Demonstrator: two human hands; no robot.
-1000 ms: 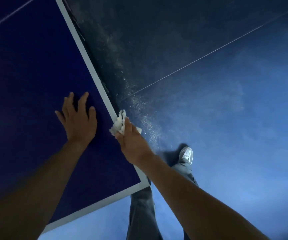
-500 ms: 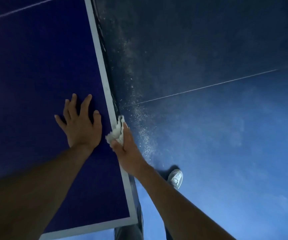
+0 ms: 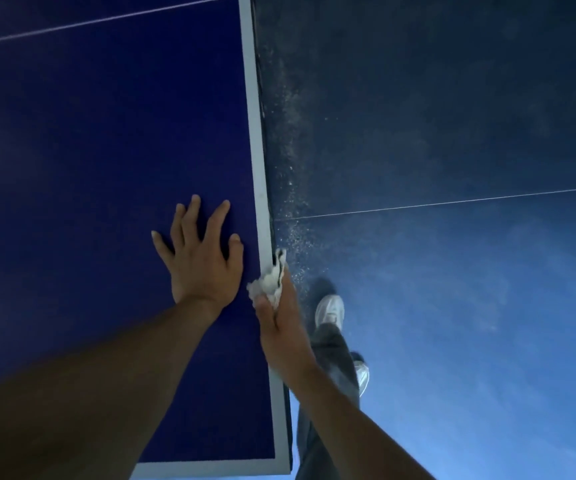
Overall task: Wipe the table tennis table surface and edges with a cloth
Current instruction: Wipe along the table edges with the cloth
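Note:
The dark blue table tennis table (image 3: 89, 150) fills the left of the head view, with a white border line along its right side and near end. My left hand (image 3: 200, 254) lies flat on the top with its fingers spread, just inside the right border. My right hand (image 3: 281, 323) grips a crumpled white cloth (image 3: 270, 280) and holds it against the table's right side edge (image 3: 268, 216). The fingers of that hand are hidden below the edge.
Blue floor (image 3: 452, 271) lies to the right of the table, speckled with pale dust beside the edge and crossed by a thin white line. My leg and white shoe (image 3: 329, 310) stand close to the table's side. The table's near right corner (image 3: 284, 464) is at the bottom.
The view has turned, so the table's right edge now runs nearly straight up. Both hands keep their hold, the right one with the cloth still on the side edge; my foot has stepped forward.

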